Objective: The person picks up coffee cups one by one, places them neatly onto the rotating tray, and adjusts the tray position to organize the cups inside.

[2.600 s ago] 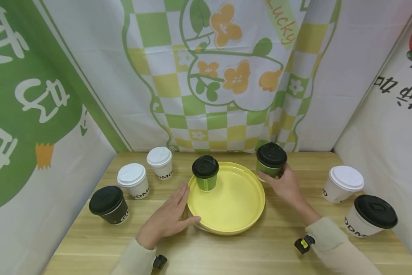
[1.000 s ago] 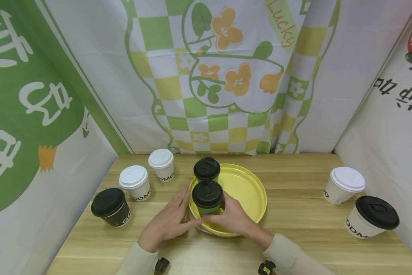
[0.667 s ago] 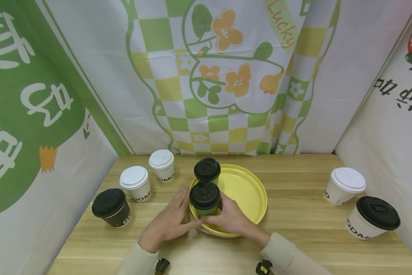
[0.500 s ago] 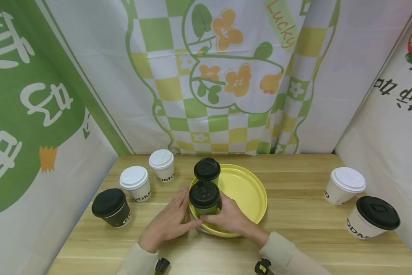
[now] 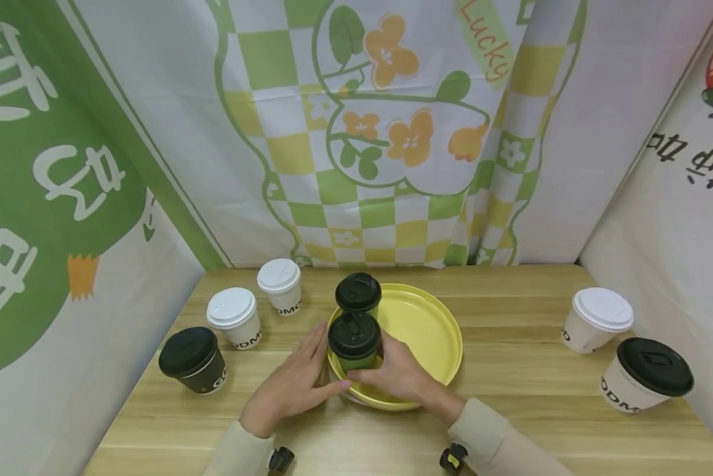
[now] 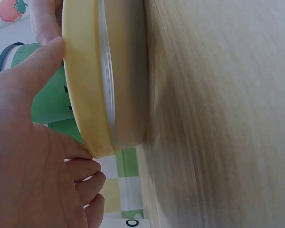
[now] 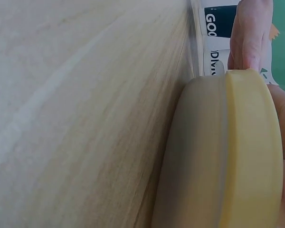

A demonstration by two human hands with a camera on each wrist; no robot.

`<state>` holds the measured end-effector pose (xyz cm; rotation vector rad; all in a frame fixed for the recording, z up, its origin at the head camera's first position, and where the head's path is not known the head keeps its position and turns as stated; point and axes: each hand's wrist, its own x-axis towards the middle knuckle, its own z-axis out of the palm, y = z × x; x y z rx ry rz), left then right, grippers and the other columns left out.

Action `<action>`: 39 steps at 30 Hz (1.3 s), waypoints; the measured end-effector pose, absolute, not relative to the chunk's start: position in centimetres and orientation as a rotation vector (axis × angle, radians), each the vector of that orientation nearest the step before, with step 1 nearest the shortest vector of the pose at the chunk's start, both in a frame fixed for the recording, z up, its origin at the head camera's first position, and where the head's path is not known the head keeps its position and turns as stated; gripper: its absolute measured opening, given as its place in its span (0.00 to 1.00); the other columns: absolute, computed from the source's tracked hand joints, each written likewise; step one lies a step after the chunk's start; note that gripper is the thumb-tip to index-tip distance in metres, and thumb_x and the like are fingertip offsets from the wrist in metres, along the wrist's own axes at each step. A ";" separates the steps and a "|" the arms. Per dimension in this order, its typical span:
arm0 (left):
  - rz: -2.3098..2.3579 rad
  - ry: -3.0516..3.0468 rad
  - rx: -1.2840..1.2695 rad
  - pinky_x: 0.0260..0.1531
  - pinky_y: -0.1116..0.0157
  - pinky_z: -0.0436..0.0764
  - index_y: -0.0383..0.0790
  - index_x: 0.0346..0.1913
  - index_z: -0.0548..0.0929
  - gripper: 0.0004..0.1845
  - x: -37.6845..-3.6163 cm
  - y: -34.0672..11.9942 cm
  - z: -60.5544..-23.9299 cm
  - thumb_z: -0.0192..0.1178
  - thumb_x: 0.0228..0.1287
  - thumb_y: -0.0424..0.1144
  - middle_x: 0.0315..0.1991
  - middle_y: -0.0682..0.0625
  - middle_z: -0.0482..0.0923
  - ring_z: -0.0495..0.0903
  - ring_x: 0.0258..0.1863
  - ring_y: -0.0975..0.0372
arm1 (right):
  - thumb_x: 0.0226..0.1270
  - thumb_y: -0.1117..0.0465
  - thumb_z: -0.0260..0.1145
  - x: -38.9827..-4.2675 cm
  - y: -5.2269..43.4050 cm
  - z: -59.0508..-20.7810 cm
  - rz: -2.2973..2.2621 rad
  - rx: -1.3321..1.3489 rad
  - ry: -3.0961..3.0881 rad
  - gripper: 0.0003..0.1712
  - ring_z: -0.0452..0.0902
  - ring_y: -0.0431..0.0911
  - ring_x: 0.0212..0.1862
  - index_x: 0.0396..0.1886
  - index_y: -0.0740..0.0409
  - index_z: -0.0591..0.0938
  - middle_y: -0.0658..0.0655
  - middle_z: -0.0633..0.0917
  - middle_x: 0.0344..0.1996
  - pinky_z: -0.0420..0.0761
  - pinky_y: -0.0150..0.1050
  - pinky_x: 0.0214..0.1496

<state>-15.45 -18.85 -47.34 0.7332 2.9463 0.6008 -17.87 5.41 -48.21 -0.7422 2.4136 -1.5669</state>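
Note:
A round yellow tray (image 5: 428,330) sits in the middle of the wooden table (image 5: 511,410). Two green cups with black lids stand in its left part. The rear green cup (image 5: 358,295) stands free. My right hand (image 5: 386,373) grips the front green cup (image 5: 354,344) low on its side, inside the tray's near-left rim. My left hand (image 5: 309,377) lies flat on the table with straight fingers against the tray's left rim and the thumb at its front edge. The left wrist view shows the thumb on the tray rim (image 6: 85,85) and the green cup (image 6: 47,102) behind it.
On the left stand two white cups with white lids (image 5: 233,317) (image 5: 280,285) and a black cup (image 5: 192,360). On the right stand a white-lidded cup (image 5: 597,318) and a black-lidded white cup (image 5: 648,374). Printed cloth walls close in three sides.
My right hand carried the second green cup from beside the tray's right rim into the tray's front left. In the last half second almost nothing moved. The left hand stayed at the rim.

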 end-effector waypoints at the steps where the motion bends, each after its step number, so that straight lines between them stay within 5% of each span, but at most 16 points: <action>1: 0.599 2.945 0.728 0.84 0.43 0.57 0.30 0.85 0.43 0.59 -15.4 -18.9 -47.3 0.56 0.73 0.69 0.86 0.32 0.41 0.50 0.86 0.41 | 0.61 0.54 0.82 -17.8 5.4 -48.2 -1.554 -0.746 2.420 0.48 0.78 0.49 0.71 0.78 0.46 0.68 0.51 0.81 0.70 0.79 0.50 0.75; 14: 0.596 2.933 0.713 0.84 0.43 0.56 0.30 0.85 0.43 0.59 -15.3 -19.0 -47.0 0.58 0.72 0.69 0.86 0.33 0.40 0.48 0.86 0.42 | 0.61 0.47 0.82 -16.5 9.5 -46.3 -1.404 -0.568 2.622 0.52 0.75 0.64 0.73 0.78 0.63 0.68 0.66 0.77 0.73 0.76 0.59 0.76; 21: 0.564 2.942 0.757 0.84 0.44 0.56 0.30 0.85 0.45 0.59 -15.4 -19.0 -47.1 0.56 0.72 0.70 0.86 0.33 0.41 0.49 0.86 0.42 | 0.65 0.45 0.78 -15.3 14.5 -44.9 -1.436 -0.419 2.689 0.53 0.68 0.64 0.78 0.81 0.62 0.64 0.66 0.71 0.78 0.70 0.57 0.80; 33: 0.553 2.939 0.747 0.84 0.43 0.57 0.29 0.84 0.45 0.59 -15.3 -19.0 -47.1 0.56 0.73 0.70 0.86 0.33 0.40 0.49 0.86 0.42 | 0.67 0.35 0.74 -12.0 23.7 -41.5 -1.345 -0.142 2.893 0.61 0.62 0.71 0.79 0.86 0.59 0.55 0.69 0.64 0.81 0.68 0.68 0.76; 36: 0.556 2.936 0.742 0.84 0.43 0.56 0.29 0.84 0.45 0.59 -15.2 -18.9 -47.0 0.56 0.72 0.70 0.86 0.33 0.40 0.49 0.86 0.42 | 0.68 0.40 0.75 -10.9 25.9 -40.6 -1.377 -0.088 2.970 0.59 0.62 0.72 0.79 0.86 0.58 0.54 0.68 0.64 0.82 0.69 0.36 0.81; 39: 0.559 2.934 0.740 0.84 0.43 0.56 0.29 0.84 0.45 0.59 -15.3 -18.9 -47.0 0.56 0.72 0.70 0.86 0.33 0.40 0.48 0.86 0.43 | 0.69 0.44 0.75 -10.0 28.3 -40.0 -1.412 -0.005 3.048 0.58 0.60 0.70 0.80 0.87 0.53 0.53 0.66 0.62 0.83 0.58 0.07 0.68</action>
